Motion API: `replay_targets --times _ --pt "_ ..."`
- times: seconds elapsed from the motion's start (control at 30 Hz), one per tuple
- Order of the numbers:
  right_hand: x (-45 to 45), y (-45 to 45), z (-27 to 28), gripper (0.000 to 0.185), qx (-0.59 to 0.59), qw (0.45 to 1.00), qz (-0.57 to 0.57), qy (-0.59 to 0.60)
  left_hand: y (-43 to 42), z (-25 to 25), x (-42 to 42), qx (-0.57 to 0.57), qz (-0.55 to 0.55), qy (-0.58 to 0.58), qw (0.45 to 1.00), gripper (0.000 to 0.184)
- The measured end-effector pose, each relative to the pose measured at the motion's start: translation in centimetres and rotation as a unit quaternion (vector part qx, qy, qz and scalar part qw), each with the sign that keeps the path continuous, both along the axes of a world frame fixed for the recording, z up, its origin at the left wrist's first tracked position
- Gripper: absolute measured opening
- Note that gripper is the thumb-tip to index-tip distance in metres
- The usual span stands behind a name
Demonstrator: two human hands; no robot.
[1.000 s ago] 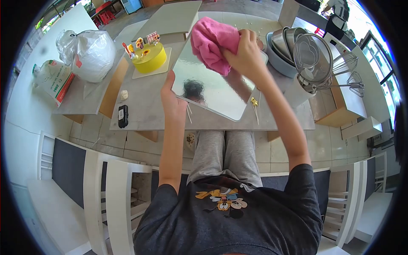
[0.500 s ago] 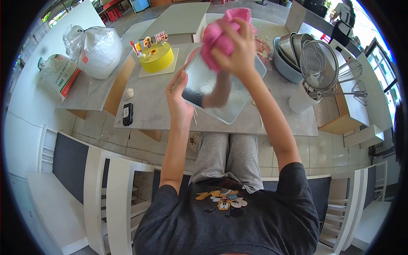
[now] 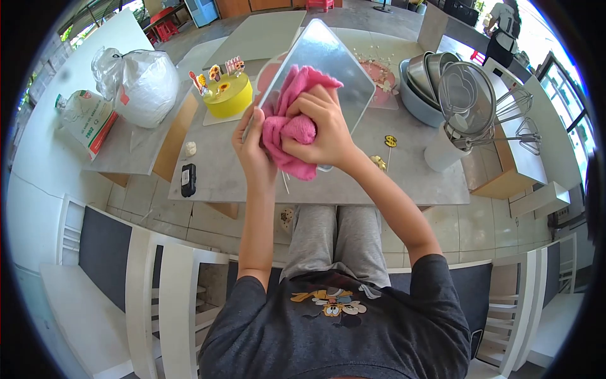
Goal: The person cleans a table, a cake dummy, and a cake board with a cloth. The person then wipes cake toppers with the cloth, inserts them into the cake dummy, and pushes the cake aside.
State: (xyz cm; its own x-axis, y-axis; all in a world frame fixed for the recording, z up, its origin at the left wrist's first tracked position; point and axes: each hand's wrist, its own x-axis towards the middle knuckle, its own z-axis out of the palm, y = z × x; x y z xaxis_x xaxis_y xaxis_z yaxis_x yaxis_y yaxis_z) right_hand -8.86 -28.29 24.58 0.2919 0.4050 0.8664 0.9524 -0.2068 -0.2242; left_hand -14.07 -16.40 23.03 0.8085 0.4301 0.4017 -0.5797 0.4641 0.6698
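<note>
A shiny, see-through rectangular tray with rounded corners is held up, tilted, above the table. My left hand is closed on its lower left edge, thumb at the front. My right hand clutches a bunched pink cloth, pressed against the near left part of the tray. The cloth hides that part of the tray and touches the left fingers. Beyond my left hand stands a yellow cake with small toppers.
On the grey table are a black case, a dollar-sign topper and a gold piece. To the right stand nested bowls and a white holder with whisks. Plastic bags sit left. A person stands far back.
My right hand has brought the pink cloth down and left onto the tray's near corner. The tray has turned, its far end now pointing up and away. The table toppers have come into view.
</note>
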Motion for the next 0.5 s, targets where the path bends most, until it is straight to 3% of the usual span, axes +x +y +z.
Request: replay_targets --times 0.03,0.1,0.13,0.2,0.23,0.27,0.33,0.4,0.5 --pt "1.0 -0.4 0.4 0.029 0.002 1.000 -0.001 0.003 0.3 0.0 0.0 -0.006 -0.015 -0.002 1.000 0.036" --pt "4.4 -1.3 2.1 0.029 0.217 0.971 -0.086 -0.052 0.5 -0.3 -0.4 0.033 -0.009 -0.013 0.999 0.036" --pt "4.5 -1.3 3.2 0.029 0.219 0.971 -0.085 -0.051 0.5 -0.5 -0.6 0.068 -0.001 -0.027 0.997 0.036" --pt "4.2 -1.3 5.4 0.032 0.423 0.905 0.025 0.042 0.1 -0.9 -0.8 0.090 0.013 -0.039 0.995 0.036" --pt "5.1 -0.6 2.4 0.040 0.272 0.962 -0.033 -0.011 0.0 -0.7 -0.7 0.111 0.025 -0.030 0.993 0.039" --pt "3.6 0.3 1.0 0.040 0.270 0.962 -0.033 -0.010 -0.2 -0.5 -0.7 0.131 0.036 -0.020 0.991 0.042" --pt "-0.9 1.7 -1.5 0.046 0.109 0.989 0.005 -0.098 0.0 0.5 -0.8 0.126 0.011 -0.035 0.991 0.043" --pt "0.9 1.2 -2.9 0.048 0.133 0.978 0.027 -0.159 0.5 0.7 -0.9 0.128 -0.013 -0.054 0.990 0.043" --pt "3.9 0.5 -0.9 0.041 0.193 0.971 -0.065 -0.125 1.5 -0.4 -0.9 0.165 -0.004 -0.078 0.983 0.043"
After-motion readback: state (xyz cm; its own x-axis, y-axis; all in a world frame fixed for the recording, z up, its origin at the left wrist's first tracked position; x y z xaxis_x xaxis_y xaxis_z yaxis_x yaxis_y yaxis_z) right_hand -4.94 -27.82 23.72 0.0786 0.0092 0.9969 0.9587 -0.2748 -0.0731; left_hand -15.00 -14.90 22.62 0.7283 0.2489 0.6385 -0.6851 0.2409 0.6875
